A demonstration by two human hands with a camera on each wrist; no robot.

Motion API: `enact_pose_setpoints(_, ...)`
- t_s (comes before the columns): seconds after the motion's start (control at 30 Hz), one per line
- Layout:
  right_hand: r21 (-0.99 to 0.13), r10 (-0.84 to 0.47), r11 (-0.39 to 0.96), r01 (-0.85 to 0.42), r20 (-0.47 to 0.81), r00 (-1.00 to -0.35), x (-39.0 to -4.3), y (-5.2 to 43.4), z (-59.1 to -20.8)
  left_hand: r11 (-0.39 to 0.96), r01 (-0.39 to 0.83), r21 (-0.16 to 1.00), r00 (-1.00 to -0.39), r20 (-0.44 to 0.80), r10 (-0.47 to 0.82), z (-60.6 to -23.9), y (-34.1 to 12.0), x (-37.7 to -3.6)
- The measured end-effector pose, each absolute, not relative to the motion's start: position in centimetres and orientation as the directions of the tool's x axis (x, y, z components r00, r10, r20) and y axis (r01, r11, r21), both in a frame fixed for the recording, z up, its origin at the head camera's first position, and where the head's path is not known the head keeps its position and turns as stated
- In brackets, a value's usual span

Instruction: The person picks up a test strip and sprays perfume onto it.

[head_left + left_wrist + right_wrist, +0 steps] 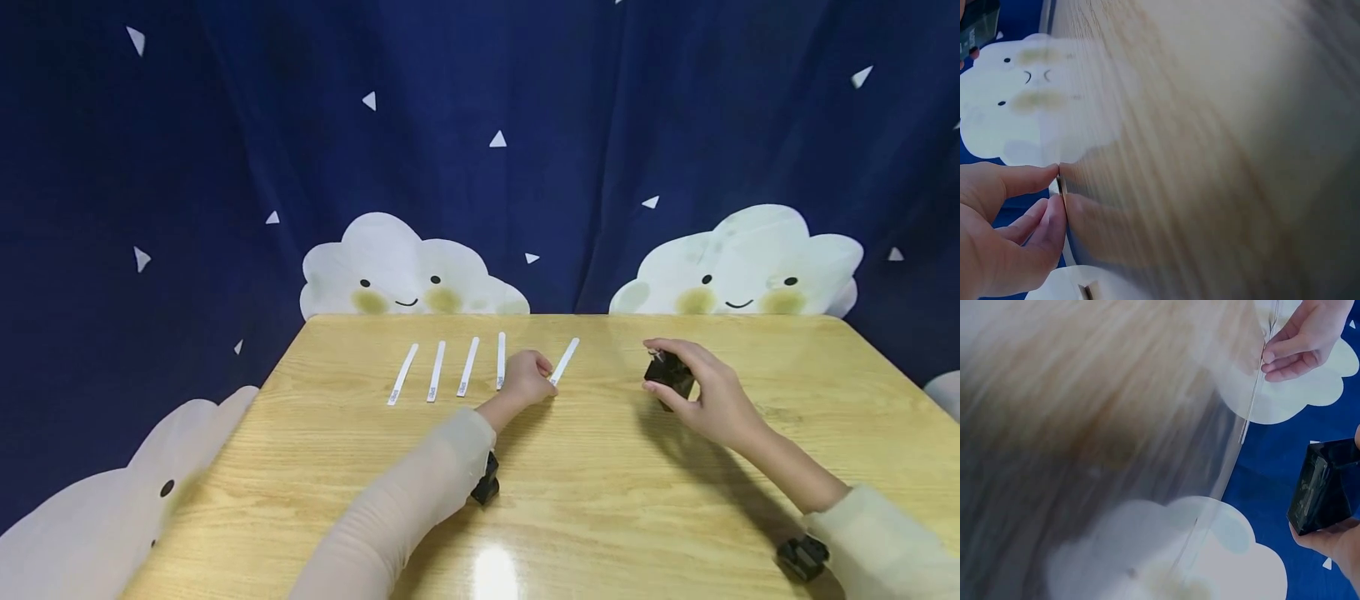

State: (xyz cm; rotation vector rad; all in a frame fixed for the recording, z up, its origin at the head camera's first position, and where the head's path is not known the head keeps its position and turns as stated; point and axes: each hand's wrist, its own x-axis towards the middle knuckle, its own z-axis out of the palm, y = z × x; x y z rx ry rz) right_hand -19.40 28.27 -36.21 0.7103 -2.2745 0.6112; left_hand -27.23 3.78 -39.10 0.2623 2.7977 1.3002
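While the left hand (529, 377) lies on the wooden table (600, 483) with thumb and fingers pinching the near end of a white strip (565, 360), that strip slants away from the hand toward the table's far edge, its near end just off the tabletop in the left wrist view. Four more white strips (450, 369) lie flat in a row just beside the left hand, on its left, side by side and apart from each other. Well to the right of the pinched strip, the right hand (701, 387) curls its fingers and thumb round a small black bottle (668, 373), holding it close above the table. Behind the table hangs a dark blue curtain (480, 125) with smiling white clouds.
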Motion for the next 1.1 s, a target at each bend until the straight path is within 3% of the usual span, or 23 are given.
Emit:
enact_pose_setpoints(0.7, -0.196, -0.312, 0.753, -0.628, 0.733, -0.604, -19.1, 29.5, -36.5, 0.535, 0.067, 0.842, -0.984, -0.032, 0.174, -38.8, 2.8, -27.9)
enact_pose_setpoints(1.1, -0.197, -0.318, 0.775, -0.6, 0.699, -0.64, -19.2, 29.3, -36.8, 0.473, 0.018, 0.881, -0.975, -0.09, 0.204, -39.3, 1.8, -27.4)
